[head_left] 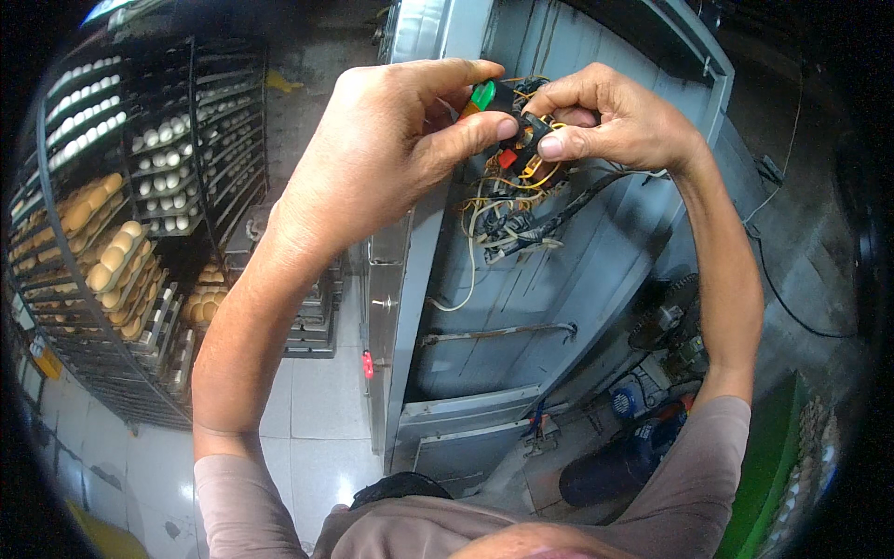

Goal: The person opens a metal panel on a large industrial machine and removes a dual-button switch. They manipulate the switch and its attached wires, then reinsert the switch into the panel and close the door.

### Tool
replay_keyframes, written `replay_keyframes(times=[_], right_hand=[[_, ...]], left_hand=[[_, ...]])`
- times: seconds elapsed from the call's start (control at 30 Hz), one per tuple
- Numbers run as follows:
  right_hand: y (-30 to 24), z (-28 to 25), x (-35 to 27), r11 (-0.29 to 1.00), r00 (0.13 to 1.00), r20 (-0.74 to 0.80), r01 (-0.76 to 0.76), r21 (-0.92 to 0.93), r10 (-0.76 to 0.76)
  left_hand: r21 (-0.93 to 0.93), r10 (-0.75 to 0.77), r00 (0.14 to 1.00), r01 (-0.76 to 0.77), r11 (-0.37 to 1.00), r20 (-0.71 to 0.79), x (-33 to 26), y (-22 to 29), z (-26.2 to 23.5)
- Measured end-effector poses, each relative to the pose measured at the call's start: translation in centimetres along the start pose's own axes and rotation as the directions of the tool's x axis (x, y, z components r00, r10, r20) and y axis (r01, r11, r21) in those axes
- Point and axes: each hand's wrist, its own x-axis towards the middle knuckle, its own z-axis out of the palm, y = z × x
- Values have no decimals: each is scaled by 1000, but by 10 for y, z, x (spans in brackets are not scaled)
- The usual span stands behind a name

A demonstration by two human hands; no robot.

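Note:
My left hand [372,154] is closed, its thumb and fingers gripping a black switch with a green face [483,94]. Close against it, my right hand [638,126] pinches a black contact block [529,135] with yellow wires between thumb and fingers. Whether the two black parts are joined I cannot tell. A small red piece [507,158] sits just below the left thumb tip. Under both hands hangs a tangle of wires [510,224], white, yellow and black-taped, inside an open grey metal cabinet [503,363].
At left stands a dark rack [56,219] with trays of white and browned dough pieces. A red knob [368,364] is on the cabinet's side. At lower right lie a dark blue gas cylinder [605,475] and a green panel [768,475]. A black cable [778,293] runs along the right.

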Motion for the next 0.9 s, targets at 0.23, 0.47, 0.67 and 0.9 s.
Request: replay_keyframes(times=[0.23, 0.47, 0.67, 0.9], right_hand=[[3, 0, 2, 998, 999, 12, 49, 31, -49], [5, -7, -1, 990, 999, 40, 20, 138, -26], [13, -18, -1, 962, 992, 127, -17, 273, -18], [29, -11, -5, 900, 1000, 17, 13, 436, -22]], left_hand=[[-96, -91, 996, 91, 991, 5, 3, 3, 7], [-143, -49, 998, 54, 988, 38, 15, -4, 6], [-161, -149, 974, 177, 971, 170, 34, 10, -3], [-200, -249, 842, 381, 903, 479, 71, 18, -13]])
